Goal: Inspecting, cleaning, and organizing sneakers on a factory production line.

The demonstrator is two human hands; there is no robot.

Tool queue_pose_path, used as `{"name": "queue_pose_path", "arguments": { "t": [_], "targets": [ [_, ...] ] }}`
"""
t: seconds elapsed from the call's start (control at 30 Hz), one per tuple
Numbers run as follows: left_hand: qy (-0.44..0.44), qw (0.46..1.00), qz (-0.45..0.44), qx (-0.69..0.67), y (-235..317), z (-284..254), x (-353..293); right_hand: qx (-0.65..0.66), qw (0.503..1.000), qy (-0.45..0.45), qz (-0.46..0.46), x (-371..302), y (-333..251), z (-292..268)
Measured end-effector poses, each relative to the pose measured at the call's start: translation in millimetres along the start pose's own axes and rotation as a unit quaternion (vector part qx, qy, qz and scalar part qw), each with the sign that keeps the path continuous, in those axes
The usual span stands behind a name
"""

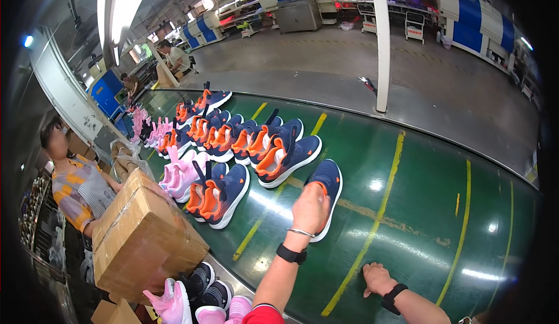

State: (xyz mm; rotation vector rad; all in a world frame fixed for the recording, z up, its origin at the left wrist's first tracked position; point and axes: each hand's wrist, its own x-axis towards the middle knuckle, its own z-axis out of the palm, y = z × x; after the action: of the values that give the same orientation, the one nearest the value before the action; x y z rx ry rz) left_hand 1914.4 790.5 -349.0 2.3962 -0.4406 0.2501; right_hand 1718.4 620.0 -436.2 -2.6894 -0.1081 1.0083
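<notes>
My left hand [311, 209] is closed on a navy sneaker [327, 175] with a white sole, gripping it at the heel and opening. The shoe's toe points away from me, and its heel end is covered by my fingers. My right hand [379, 279] is on the green conveyor belt [416, 219], holding nothing, its fingers loosely bent and the thumb apart. Left of my left hand, a pair of navy sneakers [232, 199] with orange linings stands on the belt. Another navy and orange sneaker [291, 161] stands just beyond, at the end of a group of similar shoes.
Pink sneakers [181, 175] stand among the navy ones. A taped cardboard box [142, 236] is at the belt's near left edge, with a person [81, 184] behind it. More black and pink shoes [204, 298] lie below the box. A white post [381, 50] rises beyond the far edge.
</notes>
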Motion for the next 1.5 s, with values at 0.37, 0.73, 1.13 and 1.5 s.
{"name": "queue_pose_path", "arguments": {
  "t": [0.37,0.73,1.13,1.5],
  "targets": [
    [-0.131,0.979,-0.126,0.092,-94,22,25,0.037,0.997,0.050,-0.045,-1,9,5],
    [-0.184,0.885,-0.122,0.409,-98,10,93,0.033,0.996,0.063,-0.053,-6,16,9],
    [-0.258,0.958,-0.083,0.094,7,90,1,-0.033,0.999,0.002,0.018,6,5,4],
    [-0.310,0.940,-0.070,0.121,29,86,-21,-0.018,0.999,0.023,0.029,7,9,19]
  ]
}}
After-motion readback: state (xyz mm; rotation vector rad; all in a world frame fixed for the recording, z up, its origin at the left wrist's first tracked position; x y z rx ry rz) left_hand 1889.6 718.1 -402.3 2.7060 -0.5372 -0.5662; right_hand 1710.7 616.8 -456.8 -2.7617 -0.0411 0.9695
